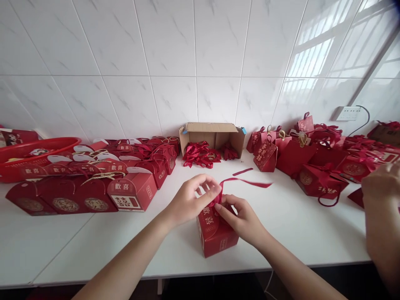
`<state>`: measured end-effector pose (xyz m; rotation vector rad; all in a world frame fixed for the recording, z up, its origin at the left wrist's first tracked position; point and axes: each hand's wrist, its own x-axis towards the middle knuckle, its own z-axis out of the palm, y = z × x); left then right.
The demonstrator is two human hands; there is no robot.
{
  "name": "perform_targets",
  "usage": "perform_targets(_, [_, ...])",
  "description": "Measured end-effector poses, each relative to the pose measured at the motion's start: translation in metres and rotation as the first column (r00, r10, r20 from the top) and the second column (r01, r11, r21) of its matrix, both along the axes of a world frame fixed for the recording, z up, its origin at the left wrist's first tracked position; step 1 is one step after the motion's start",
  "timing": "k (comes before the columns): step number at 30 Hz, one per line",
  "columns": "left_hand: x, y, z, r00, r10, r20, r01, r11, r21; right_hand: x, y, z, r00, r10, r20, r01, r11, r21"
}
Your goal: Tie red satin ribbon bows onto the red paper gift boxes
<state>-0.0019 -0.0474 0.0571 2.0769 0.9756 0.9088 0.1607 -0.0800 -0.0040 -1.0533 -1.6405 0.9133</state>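
Box: a small red cardboard box (215, 239) with pale printing and flat sides that narrow toward the top. It stands on the tabletop near the front edge, mid-view, right under both hands.
Ribbon: a thin, glossy dark red ribbon (250, 181) gathered at the box's top. One flat tail juts out to the right in the air.
Left hand: the left hand (190, 201) is curled, with thumb and fingertips pinched on the ribbon just above the box.
Right hand: the right hand (242, 218) has bent fingers, and its fingertips pinch the ribbon at the box's top.
Tabletop: smooth, white and matte (281, 233).
Scrap: a short ribbon scrap (242, 171) lies flat just behind the hands.
Carton: a brown corrugated carton (212, 133) lies on its side against the wall. A tangle of red ribbons (200, 154) spills from its open mouth.
Left rows: red boxes (134, 191) of the same kind stand in tidy rows, some with white arched tabs or twisted cord.
Basket: a red plastic basket (37, 146) with a rounded rim sits at the far left.
Right heap: ribboned boxes (315, 175) lie loosely piled.
Other person's hand: a blurred hand (379, 196) hangs over the heap at the right edge, and its grip cannot be made out.
Wall: glossy white tiles (168, 62) with a white socket (348, 113).
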Motion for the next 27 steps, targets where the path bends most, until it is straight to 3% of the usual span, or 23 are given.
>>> perform_targets(5, [-0.011,-0.003,-0.036,0.996,0.078,0.050,-0.071,0.991,-0.116,-0.002,0.002,-0.001,0.999,0.021,-0.034,-0.022,0.999,-0.024])
perform_targets(9, [-0.005,-0.008,-0.056,0.963,0.198,0.181,-0.179,0.977,-0.113,-0.004,0.002,-0.006,0.997,-0.061,-0.052,0.060,0.998,-0.020])
perform_targets(14, [0.000,-0.012,-0.057,0.942,0.235,0.238,-0.218,0.971,-0.094,-0.009,0.003,-0.011,0.975,-0.145,-0.166,0.157,0.986,0.063])
perform_targets(17, [0.002,-0.011,-0.053,0.944,0.212,0.252,-0.186,0.975,-0.124,-0.009,0.003,-0.011,0.986,-0.133,-0.099,0.145,0.981,0.128])
perform_targets(22, [-0.001,-0.011,-0.052,0.958,0.151,0.244,-0.124,0.985,-0.123,-0.007,-0.001,-0.009,0.991,-0.132,-0.020,0.134,0.986,0.100])
perform_targets(27, [-0.005,-0.009,-0.057,0.969,0.103,0.224,-0.095,0.994,-0.047,-0.004,-0.004,-0.008,0.989,-0.122,0.088,0.098,0.967,0.234])
